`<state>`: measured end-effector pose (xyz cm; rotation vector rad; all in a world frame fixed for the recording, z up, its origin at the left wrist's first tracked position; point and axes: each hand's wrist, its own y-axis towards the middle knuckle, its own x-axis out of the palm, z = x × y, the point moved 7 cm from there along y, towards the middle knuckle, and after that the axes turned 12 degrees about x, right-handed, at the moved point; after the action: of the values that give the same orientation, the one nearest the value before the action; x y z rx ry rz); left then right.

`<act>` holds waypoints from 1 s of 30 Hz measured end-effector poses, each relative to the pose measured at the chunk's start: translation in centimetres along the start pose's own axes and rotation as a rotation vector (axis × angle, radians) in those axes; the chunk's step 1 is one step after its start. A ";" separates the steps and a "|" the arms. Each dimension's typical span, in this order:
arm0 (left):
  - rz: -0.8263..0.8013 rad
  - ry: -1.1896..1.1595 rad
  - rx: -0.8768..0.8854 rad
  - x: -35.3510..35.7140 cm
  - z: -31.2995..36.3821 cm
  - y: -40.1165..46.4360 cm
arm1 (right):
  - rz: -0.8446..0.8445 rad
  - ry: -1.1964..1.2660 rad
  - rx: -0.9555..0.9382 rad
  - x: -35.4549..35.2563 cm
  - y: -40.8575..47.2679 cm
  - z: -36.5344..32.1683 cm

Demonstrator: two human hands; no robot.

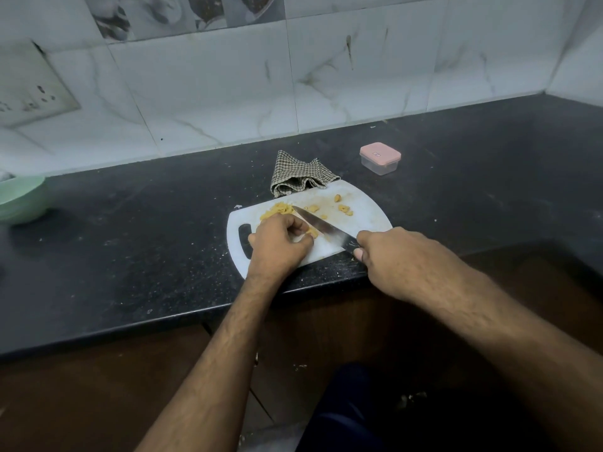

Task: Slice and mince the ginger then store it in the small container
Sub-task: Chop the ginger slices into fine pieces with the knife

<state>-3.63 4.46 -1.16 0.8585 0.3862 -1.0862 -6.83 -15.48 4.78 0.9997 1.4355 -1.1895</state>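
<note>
Right hand [388, 252] gripping knife [321, 227], ginger [281, 210] sliced

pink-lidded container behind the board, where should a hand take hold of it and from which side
Grip the small container across its clear side walls just under the pink lid, coming from above and in front. It stands upright, closed and alone on the counter, right of the checked cloth, so both walls are free.

Ginger [281, 209] on board [365, 210], container [380, 162] behind.
</note>
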 end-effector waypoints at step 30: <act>-0.020 -0.065 -0.020 0.6 -0.9 0.5 | -0.201 -0.155 0.024 1.3 0.3 -2.5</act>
<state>-2.79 4.89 -1.86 0.8007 0.3513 -1.1243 -7.23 -12.96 3.56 0.7741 1.4252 -1.4012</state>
